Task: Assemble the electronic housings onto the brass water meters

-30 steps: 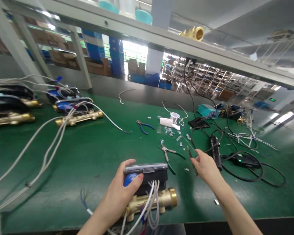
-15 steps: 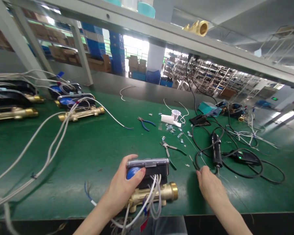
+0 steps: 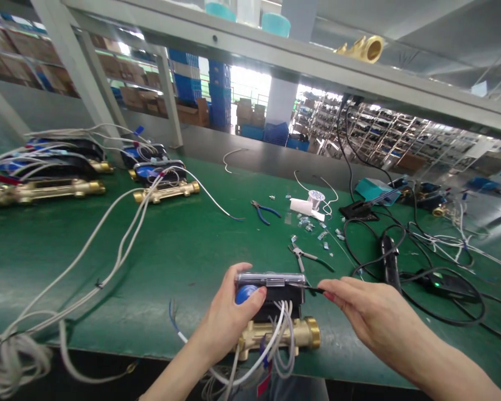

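While the left hand (image 3: 229, 317) is gripping a brass water meter (image 3: 279, 334) from the near side, its fingers are closing over a black register housing (image 3: 281, 298) and its palm is pressing on a blue cap (image 3: 246, 294). The meter is lying on the green worktop (image 3: 108, 267) near the front edge, with grey-white cables (image 3: 284, 334) rising from it. The right hand (image 3: 367, 306) is reaching in from the right, its grip closed, pinching a slim dark tool (image 3: 313, 289), too small to identify, with its tip just at the clear cover (image 3: 271, 279) on the housing. Green-handled pliers (image 3: 304, 257) are lying just beyond the meter, while blue-handled pliers (image 3: 265, 211) and a white spool (image 3: 316, 197) are sitting farther off, and black cables (image 3: 480, 317) are looping across the right side.
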A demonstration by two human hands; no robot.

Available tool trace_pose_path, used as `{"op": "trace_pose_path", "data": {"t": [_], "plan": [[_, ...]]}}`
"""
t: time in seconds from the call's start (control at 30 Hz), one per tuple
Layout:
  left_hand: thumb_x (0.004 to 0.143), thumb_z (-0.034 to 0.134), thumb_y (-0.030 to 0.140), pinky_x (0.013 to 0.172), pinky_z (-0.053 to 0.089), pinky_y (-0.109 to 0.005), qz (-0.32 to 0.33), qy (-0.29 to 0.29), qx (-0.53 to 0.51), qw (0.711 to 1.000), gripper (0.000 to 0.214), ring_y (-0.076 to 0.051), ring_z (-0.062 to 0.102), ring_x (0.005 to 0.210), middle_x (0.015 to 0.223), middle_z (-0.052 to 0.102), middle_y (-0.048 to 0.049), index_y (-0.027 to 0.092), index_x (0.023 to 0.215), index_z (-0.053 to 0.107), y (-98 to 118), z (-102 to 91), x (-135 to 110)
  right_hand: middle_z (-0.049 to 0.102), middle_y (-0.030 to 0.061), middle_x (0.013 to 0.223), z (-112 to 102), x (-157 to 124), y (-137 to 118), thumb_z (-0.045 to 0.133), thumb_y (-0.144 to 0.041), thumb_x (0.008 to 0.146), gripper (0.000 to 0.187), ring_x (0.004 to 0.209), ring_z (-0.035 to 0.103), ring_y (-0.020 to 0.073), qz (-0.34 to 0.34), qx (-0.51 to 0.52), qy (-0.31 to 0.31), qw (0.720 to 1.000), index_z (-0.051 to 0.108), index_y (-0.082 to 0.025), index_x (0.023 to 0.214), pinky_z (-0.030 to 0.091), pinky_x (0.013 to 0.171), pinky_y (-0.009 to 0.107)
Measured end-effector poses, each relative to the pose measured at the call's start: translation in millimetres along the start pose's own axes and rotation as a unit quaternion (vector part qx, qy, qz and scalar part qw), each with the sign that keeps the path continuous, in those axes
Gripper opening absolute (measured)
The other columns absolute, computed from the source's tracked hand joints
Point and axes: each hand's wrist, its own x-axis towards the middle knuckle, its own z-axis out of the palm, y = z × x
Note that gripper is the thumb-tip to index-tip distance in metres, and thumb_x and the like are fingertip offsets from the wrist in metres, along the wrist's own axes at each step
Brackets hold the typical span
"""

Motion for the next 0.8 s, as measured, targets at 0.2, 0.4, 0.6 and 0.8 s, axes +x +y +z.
{"op": "trace_pose_path", "data": {"t": [0.2, 0.4, 0.6, 0.8], "plan": [[0.076, 0.053, 0.054, 0.087, 0.046, -0.038, 0.003, 0.009, -0.004, 1.0, 0.056, -0.023, 0.061, 0.092, 0.104, 0.062, -0.0055, 0.02, 0.119, 0.046, 1, -0.3, -2, 0.071, 0.0022, 0.084, -10, 11, 1, 0.039, -0.026, 0.092, 0.031, 0.078, 0.066, 0.0176, -0.009, -0.006, -0.046, 0.999, 0.068, -0.029, 0.103, 0.047, 0.071, 0.028], [0.076, 0.052, 0.055, 0.091, 0.045, -0.037, 0.0, -0.012, 0.017, 1.0, 0.057, -0.024, 0.06, 0.1, 0.11, 0.061, -0.006, 0.021, 0.121, 0.046, 3, -3.3, -1, 0.067, 0.0016, 0.061, -33, 35, -26, 0.045, -0.027, 0.086, 0.026, 0.056, 0.064, 0.0194, 0.054, -0.092, -0.131, 0.986, 0.07, -0.03, 0.079, 0.035, 0.049, 0.027], [0.075, 0.051, 0.055, 0.093, 0.044, -0.038, -0.024, -0.013, 0.012, 1.0, 0.065, -0.025, 0.059, 0.102, 0.114, 0.06, -0.0085, 0.018, 0.128, 0.043, 6, -4.6, -2, 0.07, 0.003, 0.071, -5, 11, -40, 0.051, -0.01, 0.073, 0.031, 0.058, 0.067, 0.0232, 0.073, -0.182, -0.068, 0.978, 0.068, -0.03, 0.089, 0.041, 0.047, 0.029], [0.074, 0.053, 0.059, 0.097, 0.042, -0.042, -0.015, -0.001, -0.002, 1.0, 0.072, -0.028, 0.058, 0.107, 0.12, 0.058, -0.01, 0.019, 0.133, 0.041, -4, -2.1, 0, 0.072, 0.0116, 0.095, 65, -30, -39, 0.032, -0.018, 0.093, 0.039, 0.074, 0.07, 0.0205, 0.115, -0.051, 0.135, 0.983, 0.064, -0.016, 0.115, 0.054, 0.063, 0.027]]}}
